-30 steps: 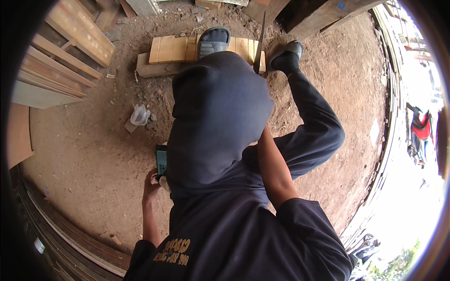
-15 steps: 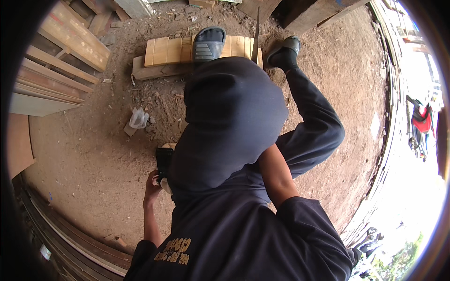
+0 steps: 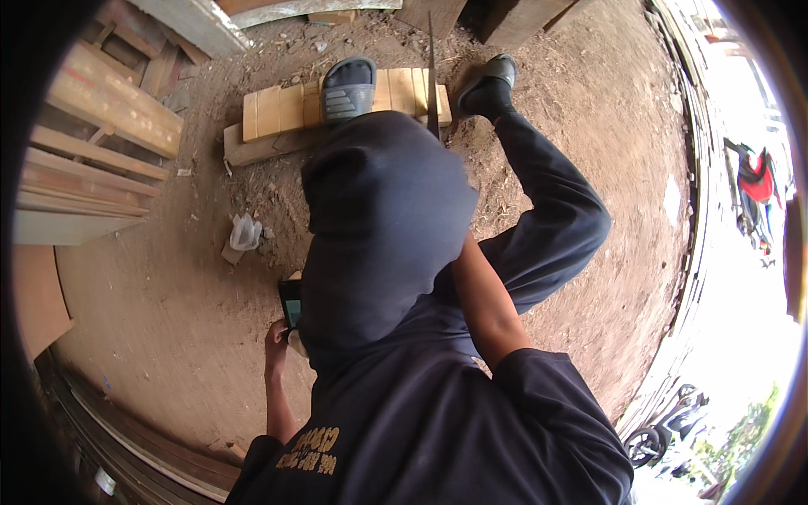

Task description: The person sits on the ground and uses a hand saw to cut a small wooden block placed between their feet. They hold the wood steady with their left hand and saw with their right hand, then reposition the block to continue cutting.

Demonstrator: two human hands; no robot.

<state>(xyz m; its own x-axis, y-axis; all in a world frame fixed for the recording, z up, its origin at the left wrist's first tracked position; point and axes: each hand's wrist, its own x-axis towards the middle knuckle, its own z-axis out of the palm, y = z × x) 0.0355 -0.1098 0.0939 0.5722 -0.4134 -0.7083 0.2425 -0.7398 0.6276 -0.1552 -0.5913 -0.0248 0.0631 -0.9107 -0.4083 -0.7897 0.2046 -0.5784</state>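
Observation:
My left hand (image 3: pixel 276 331) is closed on the lower end of a dark phone (image 3: pixel 289 300), whose screen partly shows beside my bent left leg (image 3: pixel 379 219); a pale object is partly hidden behind that hand. My right forearm (image 3: pixel 486 303) reaches under the raised knee, which hides that hand. Beyond the knee, my sandalled foot (image 3: pixel 348 91) rests on light wooden boards (image 3: pixel 263 114), with a long narrow blade (image 3: pixel 433 94) upright across their right part. My other leg (image 3: pixel 539 168) lies bent to the right.
Stacked timber and panels (image 3: pixel 101 109) line the upper left. Long dark planks (image 3: pixel 126 425) run along the lower left. A crumpled plastic bag (image 3: pixel 246 234) lies on the dirt floor (image 3: pixel 185 311). Wooden beams (image 3: pixel 513 17) stand at the top. Motorbikes (image 3: pixel 661 429) are outside at the right.
The view has shifted, so the boards and foot appear lower and farther left. The phone screen went dark, then shows lit again in part. My left hand stays on the phone.

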